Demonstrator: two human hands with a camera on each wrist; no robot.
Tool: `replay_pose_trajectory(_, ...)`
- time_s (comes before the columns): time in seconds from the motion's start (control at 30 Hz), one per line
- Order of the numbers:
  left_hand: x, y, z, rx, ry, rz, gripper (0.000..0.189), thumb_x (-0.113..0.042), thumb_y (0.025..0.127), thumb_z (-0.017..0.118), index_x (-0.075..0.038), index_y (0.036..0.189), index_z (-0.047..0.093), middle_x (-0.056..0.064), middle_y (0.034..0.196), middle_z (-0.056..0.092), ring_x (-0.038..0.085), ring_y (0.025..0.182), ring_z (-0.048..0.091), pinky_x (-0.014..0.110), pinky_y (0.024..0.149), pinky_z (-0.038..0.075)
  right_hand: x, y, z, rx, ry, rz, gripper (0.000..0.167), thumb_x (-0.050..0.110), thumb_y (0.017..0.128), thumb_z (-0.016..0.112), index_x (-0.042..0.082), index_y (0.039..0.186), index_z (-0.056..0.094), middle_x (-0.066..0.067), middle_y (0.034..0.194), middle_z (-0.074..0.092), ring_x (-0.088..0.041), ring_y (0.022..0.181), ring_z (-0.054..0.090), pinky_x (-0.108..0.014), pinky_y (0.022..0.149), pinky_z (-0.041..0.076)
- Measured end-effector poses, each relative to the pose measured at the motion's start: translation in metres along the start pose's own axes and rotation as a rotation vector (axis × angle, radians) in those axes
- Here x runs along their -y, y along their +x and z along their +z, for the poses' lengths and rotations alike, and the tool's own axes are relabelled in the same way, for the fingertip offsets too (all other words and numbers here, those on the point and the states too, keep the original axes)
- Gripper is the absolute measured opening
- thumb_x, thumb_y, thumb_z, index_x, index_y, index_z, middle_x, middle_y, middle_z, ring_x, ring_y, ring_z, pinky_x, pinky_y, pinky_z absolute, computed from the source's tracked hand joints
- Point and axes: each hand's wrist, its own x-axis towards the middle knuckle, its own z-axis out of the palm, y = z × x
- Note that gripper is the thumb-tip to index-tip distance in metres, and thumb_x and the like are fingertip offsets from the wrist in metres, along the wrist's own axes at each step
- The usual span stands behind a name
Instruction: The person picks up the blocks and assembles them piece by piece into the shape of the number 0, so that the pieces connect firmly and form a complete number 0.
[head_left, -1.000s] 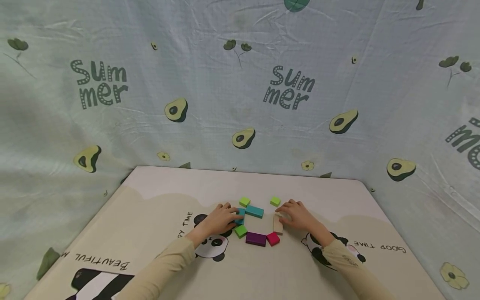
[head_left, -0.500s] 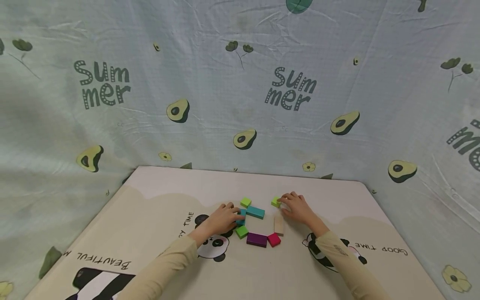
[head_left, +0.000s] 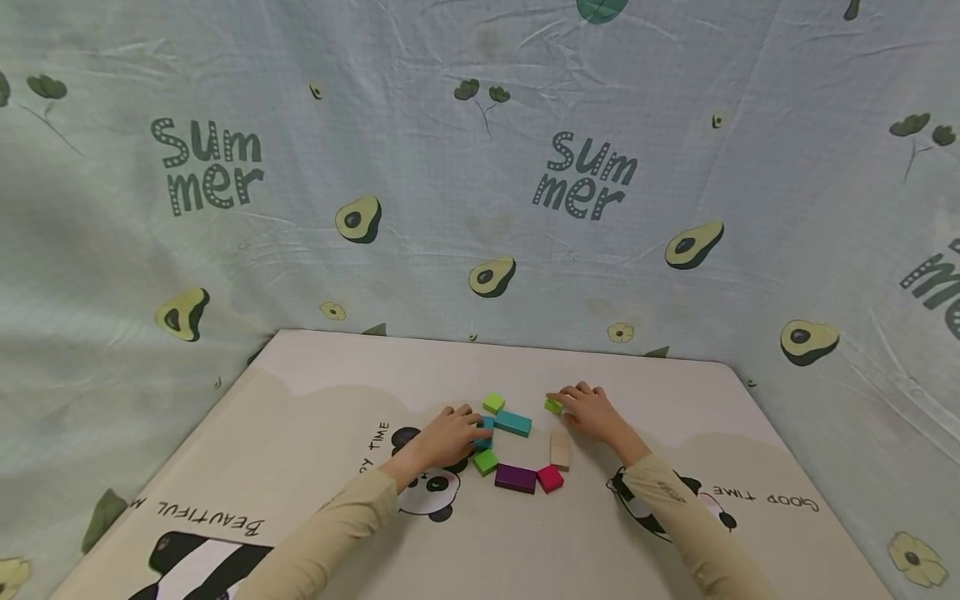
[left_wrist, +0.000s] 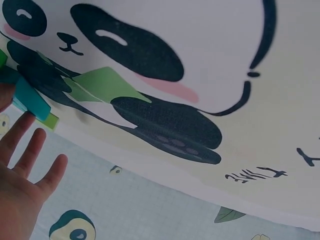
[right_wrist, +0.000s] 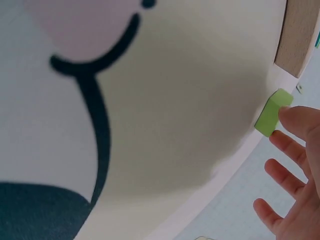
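Observation:
My left hand pinches a teal block between thumb and forefinger; in the left wrist view the fingertips lie at the end of that teal block and the other fingers are spread. My right hand has thumb and forefinger on a lime-green block, seen in the right wrist view as a small green block under the thumb tip. A second teal block, a green block, a purple block, a red block and a plain wooden block form a loose ring between the hands.
Another lime-green block sits behind the teal ones. The table has a cover printed with pandas and lettering. A hanging cloth with avocado prints stands along the table's far edge and sides.
My right hand has left the plain wooden block and reached farther back to the lime-green block, which it now pinches. My left hand has stayed at its teal block.

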Motion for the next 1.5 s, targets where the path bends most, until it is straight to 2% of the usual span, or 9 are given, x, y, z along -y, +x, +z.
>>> replay_pose_trajectory(0.23, 0.0002, 0.0011, -0.0004, -0.008, 0.001, -0.003, 0.026, -0.019, 0.083, 0.061, -0.021, 0.109, 0.062, 0.003, 0.107, 0.062, 0.019, 0.092, 0.054, 0.037, 0.071, 0.046, -0.0002, 0.0024, 0.0012, 0.031, -0.013, 0.009, 0.031, 0.013, 0.084, 0.060, 0.016, 0.115, 0.060, -0.004, 0.105, 0.059, -0.025, 0.096, 0.049, -0.045, 0.074, 0.039)
replay_pose_trajectory(0.73, -0.0008, -0.0002, 0.0001, 0.009, -0.010, -0.020, 0.027, -0.019, 0.083, 0.061, -0.021, 0.110, 0.061, 0.004, 0.110, 0.061, 0.020, 0.095, 0.054, 0.036, 0.071, 0.046, 0.0022, -0.0010, 0.0017, 0.063, 0.030, 0.037, 0.031, 0.011, 0.083, 0.060, 0.015, 0.114, 0.062, -0.005, 0.102, 0.059, -0.024, 0.092, 0.049, -0.044, 0.073, 0.039)
replay_pose_trajectory(1.1, -0.0021, 0.0013, -0.0007, 0.007, -0.011, -0.022, 0.027, -0.019, 0.083, 0.061, -0.021, 0.110, 0.061, 0.004, 0.110, 0.061, 0.020, 0.095, 0.055, 0.036, 0.071, 0.046, 0.0026, -0.0031, 0.0018, 0.035, 0.054, 0.050, 0.030, 0.011, 0.083, 0.061, 0.016, 0.112, 0.063, -0.004, 0.100, 0.059, -0.023, 0.092, 0.048, -0.044, 0.074, 0.039)
replay_pose_trajectory(1.5, -0.0011, 0.0001, -0.0004, 0.018, -0.004, -0.028, 0.028, -0.019, 0.083, 0.061, -0.021, 0.111, 0.061, 0.003, 0.111, 0.061, 0.019, 0.095, 0.054, 0.035, 0.070, 0.045, 0.0042, -0.0028, 0.0028, -0.014, 0.037, 0.003, 0.022, 0.012, 0.080, 0.064, 0.019, 0.100, 0.068, 0.001, 0.087, 0.060, -0.017, 0.084, 0.047, -0.040, 0.072, 0.039)
